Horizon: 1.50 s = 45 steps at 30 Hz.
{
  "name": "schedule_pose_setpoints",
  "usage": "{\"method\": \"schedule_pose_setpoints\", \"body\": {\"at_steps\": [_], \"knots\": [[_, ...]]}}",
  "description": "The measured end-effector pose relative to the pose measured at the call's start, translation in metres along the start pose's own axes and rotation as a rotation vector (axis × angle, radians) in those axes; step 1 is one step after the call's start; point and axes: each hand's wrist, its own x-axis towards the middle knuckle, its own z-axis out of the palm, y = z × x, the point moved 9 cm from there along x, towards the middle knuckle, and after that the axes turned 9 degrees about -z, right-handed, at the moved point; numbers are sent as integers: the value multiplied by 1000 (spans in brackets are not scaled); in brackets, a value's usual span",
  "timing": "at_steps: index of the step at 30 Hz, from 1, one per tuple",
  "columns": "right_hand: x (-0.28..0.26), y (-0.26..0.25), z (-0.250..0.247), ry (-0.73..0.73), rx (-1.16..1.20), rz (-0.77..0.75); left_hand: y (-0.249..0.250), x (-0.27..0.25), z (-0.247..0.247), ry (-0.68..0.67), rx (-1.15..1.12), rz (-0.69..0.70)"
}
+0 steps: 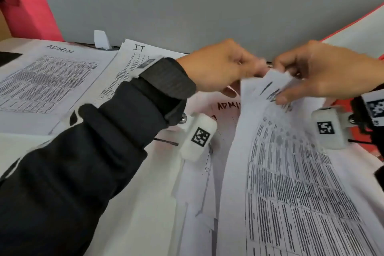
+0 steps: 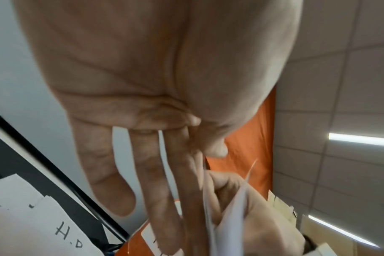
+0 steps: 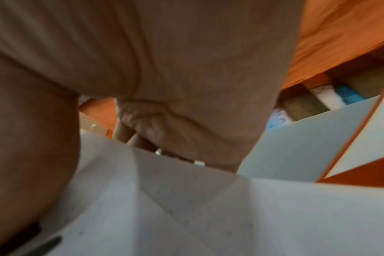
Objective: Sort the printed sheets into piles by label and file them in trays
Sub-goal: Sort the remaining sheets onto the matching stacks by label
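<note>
**Item: lifted sheet, held at its far edge by both hands**

Location. The lifted sheet (image 1: 291,172) hangs over the right part of the tabletop (image 1: 128,214), above a loose heap of unsorted sheets (image 1: 199,193); one sheet in that heap shows the label "ADMIN" in red.

Grip. The right hand (image 1: 324,72) pinches the sheet's far edge, thumb on the printed face. The left hand (image 1: 220,66) meets the same edge just beside it, thumb and forefinger closed on the paper, other fingers (image 2: 151,181) straight. The label on the held sheet is blurred and cannot be read.

Axis. The sheet's long axis runs from the hands at the far end down towards the person, bowed along its length.

Destinations. The ADMIN pile (image 1: 49,81) and the I.T pile (image 1: 133,62) both lie to the left, beyond the left sleeve (image 1: 83,162). A corner marked "H." shows only at the left wrist.

Judgement. Sorting is under way. Either visible pile lies leftward, so the left hand is the nearer carrier.
</note>
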Motion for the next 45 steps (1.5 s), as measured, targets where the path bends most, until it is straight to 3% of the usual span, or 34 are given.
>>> {"method": "schedule_pose_setpoints", "body": {"at_steps": [2,6,7,9,13,16,23,28,31,33,35,36,38,40,45], "knots": [[-14,8,-23,80,61,33,-10,5,-7,16,-51,-109],[-36,13,-55,205,117,-23,-48,13,-15,83,742,-284],[-41,13,-57,211,113,-10,-57,13,-14,82,847,-349],[-44,17,-60,228,96,19,-63,17,-7,62,849,-398],[-40,23,-60,243,107,23,-49,25,5,23,925,-368],[-38,28,-52,163,142,55,-48,31,14,-28,965,-373],[-35,29,-42,72,117,94,-33,34,-11,187,821,-287],[-22,23,-29,59,48,124,-33,25,-15,167,790,-277],[-9,11,-10,10,-23,75,-13,21,-8,139,598,-132],[-5,11,-3,-54,-48,80,7,13,4,16,285,-30],[-11,13,-13,-30,-39,67,14,8,10,-119,80,-33],[-16,13,-22,14,-19,47,9,7,10,-146,117,-77],[-34,14,-49,118,47,22,-12,12,3,-124,465,-175],[-53,17,-60,77,64,36,-35,19,-4,-65,828,-245],[-58,18,-73,75,79,24,-43,29,16,-28,933,-261]]}}
